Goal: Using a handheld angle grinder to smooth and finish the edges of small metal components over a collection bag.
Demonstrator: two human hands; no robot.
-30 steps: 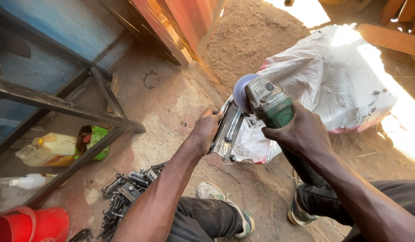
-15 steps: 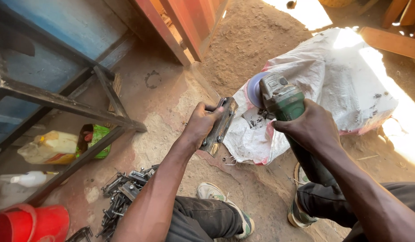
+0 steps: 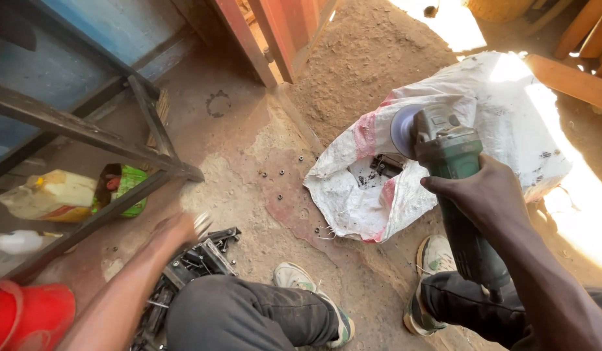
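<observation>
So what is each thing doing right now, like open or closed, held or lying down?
Angle grinder: held up in the right hand, disc over the sack.
White sack: lying on the ground, mouth open, dark metal part inside.
Left hand: blurred, down at the pile of metal parts.
Yellow jug: lying on its side.
Red bucket: upright, only partly in view.

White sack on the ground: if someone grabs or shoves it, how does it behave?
The sack looks floppy: its woven cloth is creased and its mouth sags open. It probably drags rather than slides, as it slumps wide on rough dirt. Dark metal parts show inside, so it may be heavier than it looks.
</observation>
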